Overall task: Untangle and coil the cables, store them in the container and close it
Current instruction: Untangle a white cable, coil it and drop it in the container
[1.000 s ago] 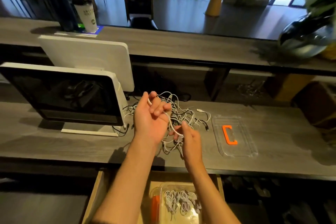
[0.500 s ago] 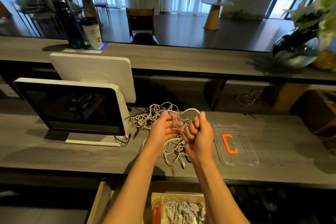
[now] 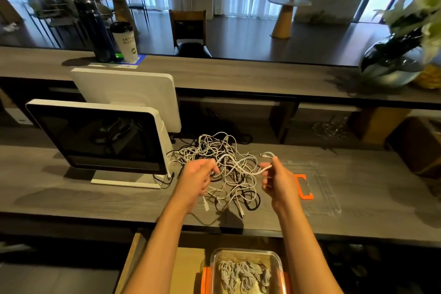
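Left hand (image 3: 195, 180) fingers curled round white cable (image 3: 241, 169); right hand (image 3: 278, 180) pinching same cable near its plug end. Cable tangle (image 3: 222, 174) on desk (image 3: 71, 196), between hands. Clear lid (image 3: 317, 188) right of tangle. Open container (image 3: 248, 270), coiled cables inside, in drawer below.

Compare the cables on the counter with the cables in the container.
The cables on the counter lie in one loose tangle, white mixed with black; the cables in the container sit in separate coiled bundles, all pale. Both hands, left hand and right hand, hold strands of the counter pile; nothing touches the stored ones.
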`<state>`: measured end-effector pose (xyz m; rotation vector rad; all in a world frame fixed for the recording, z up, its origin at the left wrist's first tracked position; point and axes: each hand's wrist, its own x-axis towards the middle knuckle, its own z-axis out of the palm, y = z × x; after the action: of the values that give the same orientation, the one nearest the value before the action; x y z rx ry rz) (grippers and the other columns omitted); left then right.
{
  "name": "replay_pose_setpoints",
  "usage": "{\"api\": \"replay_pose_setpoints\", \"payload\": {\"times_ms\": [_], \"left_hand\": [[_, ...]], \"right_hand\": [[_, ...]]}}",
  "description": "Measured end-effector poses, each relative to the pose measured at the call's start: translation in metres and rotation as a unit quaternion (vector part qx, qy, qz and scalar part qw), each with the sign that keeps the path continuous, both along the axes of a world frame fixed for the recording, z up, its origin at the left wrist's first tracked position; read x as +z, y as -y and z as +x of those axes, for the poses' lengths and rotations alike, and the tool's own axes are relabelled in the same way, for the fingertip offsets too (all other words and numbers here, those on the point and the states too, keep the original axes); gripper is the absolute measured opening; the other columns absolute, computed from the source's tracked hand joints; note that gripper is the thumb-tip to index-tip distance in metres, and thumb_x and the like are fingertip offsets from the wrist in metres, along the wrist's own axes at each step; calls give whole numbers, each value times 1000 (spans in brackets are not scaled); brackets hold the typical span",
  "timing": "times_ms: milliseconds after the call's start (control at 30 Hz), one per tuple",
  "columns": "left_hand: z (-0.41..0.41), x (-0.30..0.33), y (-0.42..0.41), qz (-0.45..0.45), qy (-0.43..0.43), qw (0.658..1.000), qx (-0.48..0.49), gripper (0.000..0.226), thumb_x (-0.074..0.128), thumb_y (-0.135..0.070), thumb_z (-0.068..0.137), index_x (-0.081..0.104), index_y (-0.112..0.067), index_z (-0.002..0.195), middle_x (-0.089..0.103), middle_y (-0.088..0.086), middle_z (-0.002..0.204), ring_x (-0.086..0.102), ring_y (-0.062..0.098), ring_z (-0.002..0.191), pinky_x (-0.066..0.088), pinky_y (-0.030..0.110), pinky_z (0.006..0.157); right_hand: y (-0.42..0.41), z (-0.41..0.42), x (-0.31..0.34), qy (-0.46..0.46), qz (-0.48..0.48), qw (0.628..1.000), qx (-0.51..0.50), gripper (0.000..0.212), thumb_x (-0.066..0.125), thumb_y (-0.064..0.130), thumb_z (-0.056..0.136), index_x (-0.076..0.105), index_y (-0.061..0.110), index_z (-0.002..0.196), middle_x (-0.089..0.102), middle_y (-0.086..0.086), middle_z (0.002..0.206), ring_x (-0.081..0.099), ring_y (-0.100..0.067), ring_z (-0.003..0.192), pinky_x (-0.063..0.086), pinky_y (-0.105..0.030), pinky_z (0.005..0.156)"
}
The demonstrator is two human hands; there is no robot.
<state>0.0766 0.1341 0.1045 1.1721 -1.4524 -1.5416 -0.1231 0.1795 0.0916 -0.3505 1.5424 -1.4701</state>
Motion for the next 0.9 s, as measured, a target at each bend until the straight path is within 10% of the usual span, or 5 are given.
{"api": "replay_pose_setpoints", "payload": {"times_ms": [100,200,333,500,900], "left_hand": [[-1,15,4,-65,132,988,37,37,51,-26,102,70,-5,80,68,20,76,32,5,90,50,48,71],[1,16,9,-122,236,963,35,38,51,-26,102,70,-13,72,28,-13,46,21,3,41,32,29,51],[-2,13,5,-146,289,946,6,40,49,-29,101,68,-17,69,41,-8,46,36,11,44,27,28,51],[-10,20,-3,-168,282,943,-52,41,49,-29,100,60,-21,61,38,-11,43,35,7,44,29,27,52],[6,1,-4,-26,57,985,-159,44,49,-48,97,61,-18,68,35,-7,50,28,12,46,27,21,46]], "right_hand": [[-6,4,7,-99,74,991,59,50,47,39,103,66,6,71,55,-2,53,44,-11,45,34,-24,48],[-9,7,19,-165,92,980,63,54,54,39,99,66,4,60,53,-5,47,42,-12,38,31,-22,39],[-12,14,33,-165,-5,983,76,42,54,33,100,72,6,74,62,-5,56,52,-11,46,39,-20,45],[-13,38,27,-249,-125,943,185,27,48,25,103,74,28,98,75,6,96,68,-5,93,53,-22,83],[-14,22,32,-162,-145,965,145,35,48,28,103,57,18,71,35,8,50,27,-9,44,20,-23,44]]}}
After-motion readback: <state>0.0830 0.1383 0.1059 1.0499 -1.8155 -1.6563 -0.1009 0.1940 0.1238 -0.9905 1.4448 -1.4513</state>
